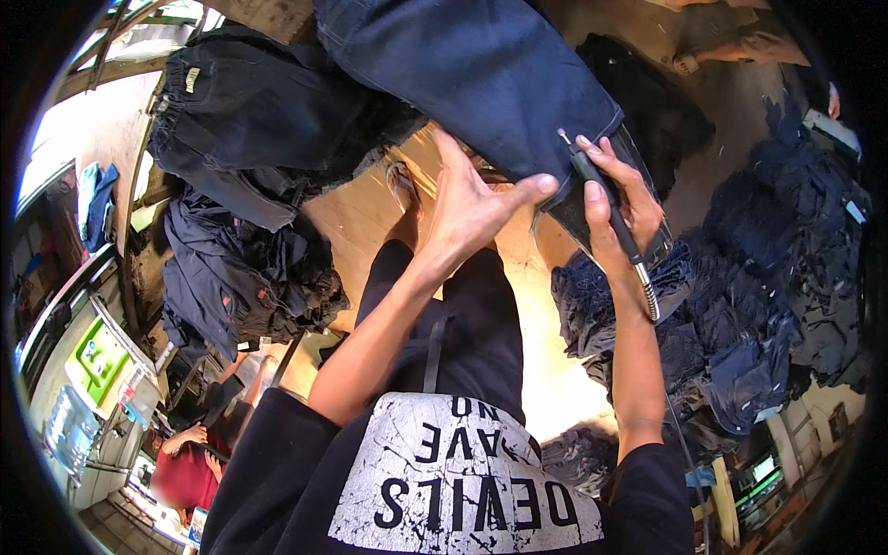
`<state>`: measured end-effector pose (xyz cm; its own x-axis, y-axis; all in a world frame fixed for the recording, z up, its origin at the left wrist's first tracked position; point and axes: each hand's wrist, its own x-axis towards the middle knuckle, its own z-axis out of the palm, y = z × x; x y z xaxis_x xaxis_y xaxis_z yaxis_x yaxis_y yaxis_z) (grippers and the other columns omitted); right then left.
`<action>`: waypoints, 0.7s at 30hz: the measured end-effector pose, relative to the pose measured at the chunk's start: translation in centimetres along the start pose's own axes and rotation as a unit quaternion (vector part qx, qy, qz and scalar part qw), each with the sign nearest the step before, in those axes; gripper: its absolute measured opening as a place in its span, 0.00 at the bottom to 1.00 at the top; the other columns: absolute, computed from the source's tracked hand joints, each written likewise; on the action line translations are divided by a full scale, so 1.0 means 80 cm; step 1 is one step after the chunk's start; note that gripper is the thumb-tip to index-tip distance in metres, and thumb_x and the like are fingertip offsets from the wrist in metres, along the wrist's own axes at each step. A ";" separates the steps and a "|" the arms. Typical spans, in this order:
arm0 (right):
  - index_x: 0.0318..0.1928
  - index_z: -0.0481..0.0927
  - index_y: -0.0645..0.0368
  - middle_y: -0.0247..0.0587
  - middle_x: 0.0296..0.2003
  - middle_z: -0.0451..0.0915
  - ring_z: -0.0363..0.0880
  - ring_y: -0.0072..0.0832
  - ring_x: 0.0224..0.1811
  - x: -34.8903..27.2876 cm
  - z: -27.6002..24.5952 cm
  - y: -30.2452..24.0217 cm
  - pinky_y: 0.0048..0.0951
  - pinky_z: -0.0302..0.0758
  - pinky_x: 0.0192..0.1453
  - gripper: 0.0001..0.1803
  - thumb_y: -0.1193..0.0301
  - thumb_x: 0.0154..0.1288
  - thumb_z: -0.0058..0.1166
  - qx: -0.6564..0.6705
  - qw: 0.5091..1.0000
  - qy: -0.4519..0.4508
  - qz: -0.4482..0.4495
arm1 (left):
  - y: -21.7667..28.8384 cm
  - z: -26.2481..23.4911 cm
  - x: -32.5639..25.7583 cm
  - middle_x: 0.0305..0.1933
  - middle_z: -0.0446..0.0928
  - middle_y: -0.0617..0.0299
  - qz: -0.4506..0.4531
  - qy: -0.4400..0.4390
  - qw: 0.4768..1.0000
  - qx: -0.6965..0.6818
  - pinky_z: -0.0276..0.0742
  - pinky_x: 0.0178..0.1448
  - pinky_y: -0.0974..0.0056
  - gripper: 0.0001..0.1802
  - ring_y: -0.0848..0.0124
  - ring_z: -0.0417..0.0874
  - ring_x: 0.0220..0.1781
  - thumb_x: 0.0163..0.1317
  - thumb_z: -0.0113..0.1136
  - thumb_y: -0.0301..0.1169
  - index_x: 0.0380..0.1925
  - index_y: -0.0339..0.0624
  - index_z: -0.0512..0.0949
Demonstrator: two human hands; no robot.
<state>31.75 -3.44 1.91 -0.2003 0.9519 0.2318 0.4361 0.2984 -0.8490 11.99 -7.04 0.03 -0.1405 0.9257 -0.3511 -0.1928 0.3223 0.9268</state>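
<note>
A dark blue denim trouser leg (490, 83) stretches from the top of the view down toward my hands, its hem at the lower right. My left hand (467, 208) is at its near edge, thumb and index finger spread wide. The thumb tip lies over the edge of the cloth; the other fingers are mostly hidden. In my right hand (629, 199) is a slim black rotary tool (606, 199), held like a pen, with a small metal tip and a flexible shaft running down past my wrist. The tip is over the denim near the hem; whether it touches cannot be told.
Black trousers (268, 111) lie left of the denim leg, above a dark garment pile (240, 268). A large heap of dark clothes (740, 314) fills the right side. Another person (190, 467) sits at lower left, and someone's bare leg (754, 48) shows at upper right.
</note>
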 end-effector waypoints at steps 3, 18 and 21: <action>0.54 0.87 0.68 0.57 0.52 0.91 0.91 0.47 0.60 -0.012 -0.012 0.015 0.54 0.79 0.76 0.16 0.77 0.67 0.60 0.047 0.999 0.000 -0.003 | 0.001 0.016 0.004 0.72 0.72 0.29 -0.051 0.005 0.993 0.106 0.80 0.76 0.54 0.67 0.45 0.82 0.71 0.54 0.87 0.31 0.78 0.29 0.42; 0.50 0.91 0.66 0.52 0.48 0.92 0.92 0.48 0.59 -0.051 -0.033 0.039 0.52 0.86 0.68 0.17 0.77 0.59 0.68 -0.014 0.984 -0.104 -0.146 | -0.039 -0.007 -0.024 0.59 0.84 0.47 -0.031 -0.029 0.998 -0.045 0.88 0.67 0.59 0.46 0.61 0.89 0.61 0.59 0.82 0.18 0.71 0.39 0.61; 0.51 0.92 0.64 0.51 0.49 0.93 0.91 0.47 0.60 -0.051 -0.033 0.039 0.52 0.86 0.69 0.18 0.77 0.60 0.68 -0.017 0.982 -0.119 -0.147 | -0.040 0.000 -0.023 0.55 0.85 0.44 0.005 -0.007 0.999 -0.050 0.90 0.65 0.59 0.45 0.60 0.92 0.56 0.58 0.84 0.22 0.68 0.37 0.62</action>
<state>36.22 -6.22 -0.43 -0.5193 0.7822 0.3442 0.3563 0.5642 -0.7448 12.84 -9.76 -2.26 -0.1294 0.9314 -0.3403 -0.2877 0.2931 0.9118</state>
